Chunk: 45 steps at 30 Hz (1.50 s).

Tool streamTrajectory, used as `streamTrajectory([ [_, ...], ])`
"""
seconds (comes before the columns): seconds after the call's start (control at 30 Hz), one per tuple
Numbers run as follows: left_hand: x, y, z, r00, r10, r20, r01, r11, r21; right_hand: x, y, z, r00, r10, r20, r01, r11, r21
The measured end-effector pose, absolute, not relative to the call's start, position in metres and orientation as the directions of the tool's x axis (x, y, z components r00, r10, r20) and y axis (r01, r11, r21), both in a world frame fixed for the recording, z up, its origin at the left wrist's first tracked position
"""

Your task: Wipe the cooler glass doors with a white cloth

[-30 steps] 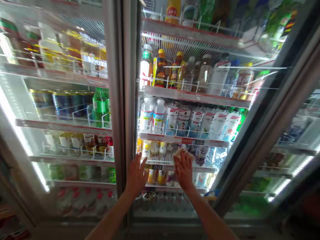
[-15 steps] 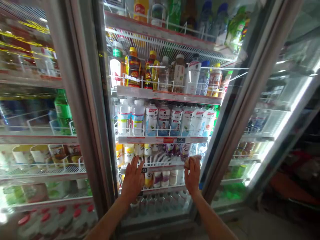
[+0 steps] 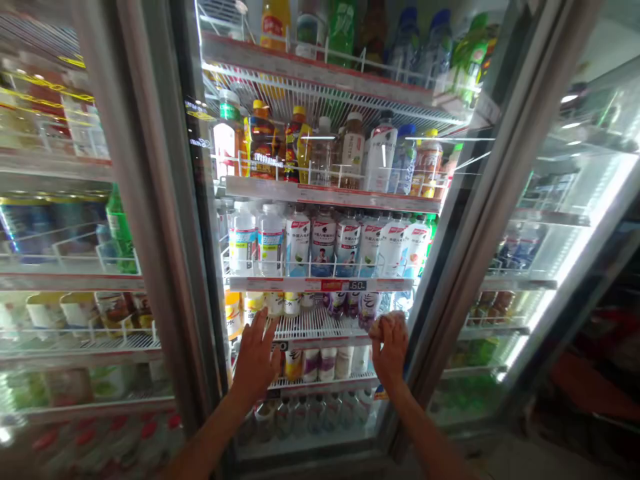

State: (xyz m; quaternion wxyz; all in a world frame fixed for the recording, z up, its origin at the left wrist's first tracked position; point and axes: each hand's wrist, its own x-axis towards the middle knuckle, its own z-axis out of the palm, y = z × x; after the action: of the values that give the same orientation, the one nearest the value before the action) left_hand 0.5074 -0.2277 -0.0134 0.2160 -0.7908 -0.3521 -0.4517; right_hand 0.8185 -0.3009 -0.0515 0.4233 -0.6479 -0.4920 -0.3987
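Note:
My left hand (image 3: 256, 357) has its fingers stretched out, raised in front of the glass door (image 3: 295, 440) of a drinks fridge. It lies over the lower shelves at the left; whether the fingertips touch the glass I cannot tell. My right hand (image 3: 391, 357) is closed around a crumpled, pale brownish cloth (image 3: 385, 327), held up near the door's right side. Behind the glass, between the two hands, are a wire shelf (image 3: 315, 325) and purple-labelled bottles (image 3: 369, 308). White-labelled bottles (image 3: 349, 243) stand in a row one shelf higher.
Metal door frames (image 3: 150, 220) rise to the left and right (image 3: 480, 247). More shelves with cans (image 3: 30, 227) and red-capped bottles (image 3: 85, 440) show through the left door. A light strip (image 3: 575, 240) glows at the far right. Reflections streak the glass.
The view has shifted slightly, and the left frame sits further left. My left hand appears a little further left; my right hand still grips the cloth at nearly the same place.

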Motion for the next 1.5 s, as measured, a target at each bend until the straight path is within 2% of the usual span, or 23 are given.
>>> streamTrajectory([
  [0.17, 0.508, -0.224, -0.010, 0.321, 0.352, 0.879, 0.749, -0.662, -0.008, 0.833, -0.290, -0.005, 0.224, 0.231, 0.947, 0.971, -0.134, -0.197],
  [0.23, 0.509, -0.224, -0.010, 0.316, 0.358, 0.879, 0.749, -0.663, 0.000, 0.826, -0.293, -0.021, 0.196, 0.259, 0.946, 0.977, -0.133, -0.166],
  [0.4, 0.502, -0.225, -0.010, 0.322, 0.339, 0.884, 0.751, -0.660, -0.020, 0.804, -0.310, -0.086, 0.099, 0.429, 0.898, 0.991, -0.126, -0.049],
  [0.47, 0.497, -0.224, -0.008, 0.314, 0.337, 0.887, 0.754, -0.656, -0.018, 0.811, -0.307, -0.073, 0.101, 0.389, 0.915, 0.989, -0.141, -0.049],
  [0.6, 0.491, -0.221, -0.001, 0.289, 0.358, 0.888, 0.768, -0.640, 0.008, 0.842, -0.287, 0.008, 0.146, 0.209, 0.967, 0.984, -0.135, -0.120],
  [0.67, 0.491, -0.221, 0.002, 0.285, 0.363, 0.887, 0.768, -0.640, 0.015, 0.851, -0.282, 0.032, 0.157, 0.171, 0.973, 0.982, -0.131, -0.135],
  [0.73, 0.493, -0.221, 0.003, 0.289, 0.357, 0.888, 0.765, -0.644, 0.010, 0.848, -0.286, 0.023, 0.147, 0.188, 0.971, 0.982, -0.143, -0.121],
  [0.9, 0.494, -0.220, 0.007, 0.299, 0.313, 0.902, 0.762, -0.647, -0.028, 0.833, -0.307, -0.050, 0.078, 0.358, 0.930, 0.982, -0.189, -0.010],
  [0.97, 0.493, -0.218, 0.009, 0.288, 0.313, 0.905, 0.769, -0.639, -0.024, 0.840, -0.304, -0.041, 0.088, 0.334, 0.938, 0.976, -0.216, -0.014],
  [1.1, 0.498, -0.215, 0.011, 0.257, 0.320, 0.912, 0.772, -0.636, 0.005, 0.867, -0.284, 0.047, 0.137, 0.151, 0.979, 0.972, -0.210, -0.104],
  [1.17, 0.500, -0.215, 0.011, 0.245, 0.332, 0.911, 0.771, -0.637, 0.025, 0.875, -0.279, 0.076, 0.150, 0.099, 0.984, 0.972, -0.199, -0.128],
  [1.23, 0.500, -0.215, 0.010, 0.241, 0.338, 0.910, 0.770, -0.638, 0.033, 0.873, -0.280, 0.072, 0.153, 0.098, 0.983, 0.971, -0.199, -0.131],
  [1.4, 0.490, -0.213, 0.014, 0.232, 0.337, 0.912, 0.772, -0.635, 0.038, 0.860, -0.294, 0.009, 0.107, 0.217, 0.970, 0.976, -0.211, -0.061],
  [1.5, 0.486, -0.210, 0.021, 0.198, 0.343, 0.918, 0.778, -0.625, 0.065, 0.872, -0.290, 0.036, 0.137, 0.159, 0.978, 0.980, -0.167, -0.110],
])
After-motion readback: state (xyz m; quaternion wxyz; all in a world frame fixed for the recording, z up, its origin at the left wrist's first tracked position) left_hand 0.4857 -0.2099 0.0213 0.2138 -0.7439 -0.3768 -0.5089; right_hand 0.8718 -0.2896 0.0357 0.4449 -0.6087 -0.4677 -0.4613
